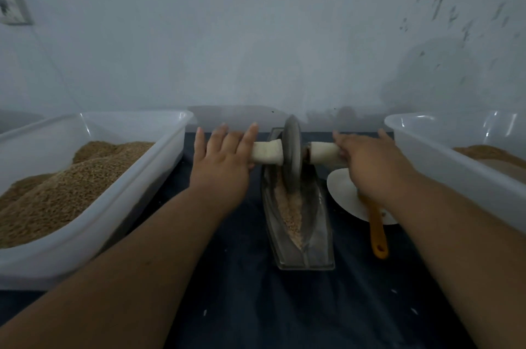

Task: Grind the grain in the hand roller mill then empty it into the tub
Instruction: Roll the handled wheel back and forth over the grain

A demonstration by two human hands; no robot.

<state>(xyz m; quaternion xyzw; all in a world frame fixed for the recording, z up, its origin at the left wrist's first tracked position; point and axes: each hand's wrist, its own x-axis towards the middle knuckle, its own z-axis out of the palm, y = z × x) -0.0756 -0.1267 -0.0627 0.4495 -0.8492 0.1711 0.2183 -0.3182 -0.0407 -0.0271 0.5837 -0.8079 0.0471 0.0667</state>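
The left tub, of translucent white plastic, stands at 9 o'clock from the mill and holds a heaped load of whole grain. The hand roller mill sits at the centre of the dark work surface, between the two tubs and apart from both. The left hand lies on the left handle with the palm down. Its fingers are straight, spread wide and point toward 12 o'clock, so it presses rather than clasps. The axle with its two white handles runs from 9 o'clock to 3 o'clock. The grey wheel stands upright on edge at the axle's midpoint, at the 12 o'clock end of the trough. The trough is narrow and boat-shaped, and its long axis runs from 12 o'clock to 6 o'clock, at right angles to the axle. A strip of crushed grain lies along its floor. The right hand covers the outer end of the right handle, palm down, with the fingers extended and spread. The thumb is hidden, so it cannot be told whether it wraps the handle. At 4 o'clock from the wheel, a white plate lies beneath the right wrist. A yellow-handled utensil rests on it, with the handle pointing toward 6 o'clock. The right tub, at 3 o'clock, contains a low layer of brown ground material.
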